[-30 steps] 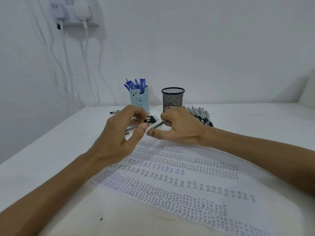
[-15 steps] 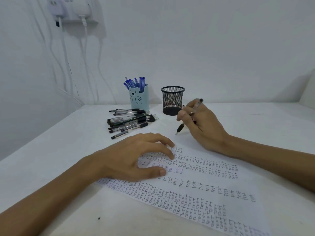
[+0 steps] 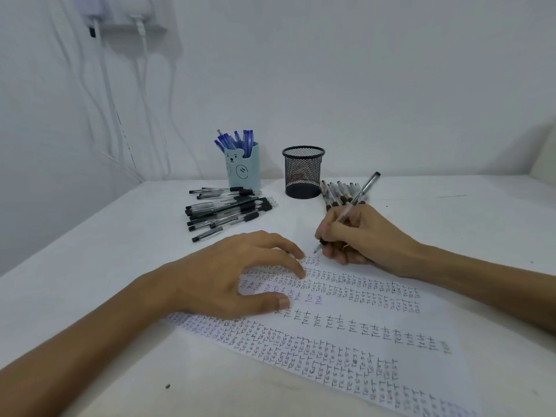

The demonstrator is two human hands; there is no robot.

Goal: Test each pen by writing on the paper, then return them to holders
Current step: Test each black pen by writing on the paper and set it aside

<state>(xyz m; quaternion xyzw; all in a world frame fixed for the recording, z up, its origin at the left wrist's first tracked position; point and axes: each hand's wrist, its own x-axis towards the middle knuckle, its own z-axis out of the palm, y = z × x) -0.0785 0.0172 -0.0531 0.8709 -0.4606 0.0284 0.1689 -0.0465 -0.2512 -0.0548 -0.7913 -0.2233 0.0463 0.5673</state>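
Right hand [image 3: 370,236] has come down from beside the black wire-mesh cylindrical holder [image 3: 303,173]. Its grip is clenched round the clear-barrelled black ballpoint pen [image 3: 362,192], whose tip now sits at the far edge of the white handwritten paper sheet [image 3: 340,308] on the white desk [image 3: 90,266]. Left hand [image 3: 234,278] is unchanged: grip released, fingers spread, pressing the sheet.

We see a white table [image 3: 90,266] with a small dark speck [image 3: 167,386] on it, nearer to us than the left hand [image 3: 240,278]. Far beyond that hand and up to its left, a white socket block [image 3: 126,13] sits on the pale wall [image 3: 361,70], white cables [image 3: 109,100] hanging from it toward the table's far edge. Beyond the right hand [image 3: 367,236], a faint dark streak [image 3: 451,196] marks the tabletop.
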